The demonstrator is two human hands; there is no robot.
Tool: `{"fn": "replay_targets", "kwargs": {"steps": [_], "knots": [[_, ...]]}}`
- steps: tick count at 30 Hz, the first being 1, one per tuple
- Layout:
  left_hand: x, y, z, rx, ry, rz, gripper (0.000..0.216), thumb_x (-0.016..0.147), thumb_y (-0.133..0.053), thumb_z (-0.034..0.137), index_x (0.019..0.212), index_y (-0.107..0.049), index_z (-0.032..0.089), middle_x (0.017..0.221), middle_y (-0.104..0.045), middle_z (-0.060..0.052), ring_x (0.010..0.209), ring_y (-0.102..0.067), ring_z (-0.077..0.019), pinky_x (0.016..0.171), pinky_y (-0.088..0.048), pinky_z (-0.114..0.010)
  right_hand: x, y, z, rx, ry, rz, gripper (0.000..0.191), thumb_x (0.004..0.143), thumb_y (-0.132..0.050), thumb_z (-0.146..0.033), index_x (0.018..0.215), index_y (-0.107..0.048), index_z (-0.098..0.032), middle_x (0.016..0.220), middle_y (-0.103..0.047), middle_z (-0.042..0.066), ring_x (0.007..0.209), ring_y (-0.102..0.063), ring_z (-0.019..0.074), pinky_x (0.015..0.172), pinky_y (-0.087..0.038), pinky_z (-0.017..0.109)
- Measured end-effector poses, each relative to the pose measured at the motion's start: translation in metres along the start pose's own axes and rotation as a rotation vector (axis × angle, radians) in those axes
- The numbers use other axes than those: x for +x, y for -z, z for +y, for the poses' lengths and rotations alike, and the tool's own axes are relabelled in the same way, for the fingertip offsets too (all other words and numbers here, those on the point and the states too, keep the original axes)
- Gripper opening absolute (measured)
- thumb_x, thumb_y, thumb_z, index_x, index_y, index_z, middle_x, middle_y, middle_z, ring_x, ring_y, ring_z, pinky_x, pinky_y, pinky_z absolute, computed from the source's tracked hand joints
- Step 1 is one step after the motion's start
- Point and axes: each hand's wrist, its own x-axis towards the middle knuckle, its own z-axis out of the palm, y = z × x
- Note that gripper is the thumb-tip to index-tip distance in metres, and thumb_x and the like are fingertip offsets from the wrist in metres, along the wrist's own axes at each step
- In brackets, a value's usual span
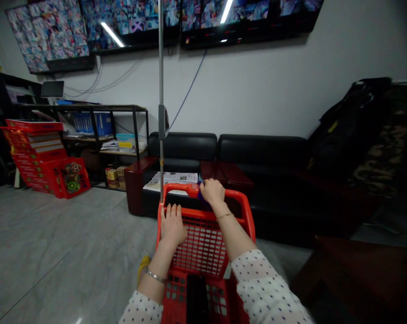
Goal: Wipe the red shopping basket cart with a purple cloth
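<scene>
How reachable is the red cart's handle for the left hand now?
Likely yes: the left hand is close to the handle, whose left stretch is bare; the right hand covers only part.

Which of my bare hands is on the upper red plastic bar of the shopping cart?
Your right hand, curled at the upper bar over what looks like purple cloth. Your left hand sits lower, fingers extended, at the red crossbar.

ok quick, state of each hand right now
Left hand: open, laid on the red cart.
Right hand: closed on a purple item at the cart's handle.
</scene>
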Motion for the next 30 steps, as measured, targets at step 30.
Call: {"fn": "replay_targets", "kwargs": {"steps": [30], "knots": [[-0.002, 0.005, -0.009, 0.069, 0.045, 0.027, 0.075, 0.074, -0.053, 0.026, 0.146, -0.037, 0.011, 0.153, -0.040, -0.014, 0.145, -0.028, -0.0304, 0.120, -0.013, -0.051, 0.033, 0.027, -0.003, 0.220, -0.101, 0.029, 0.039, 0.098, -0.036, -0.047, 0.121, -0.061, -0.027, 0.108, -0.071, 0.008, 0.099, -0.065, 0.0237, 0.082, -0.046, 0.031]]}}
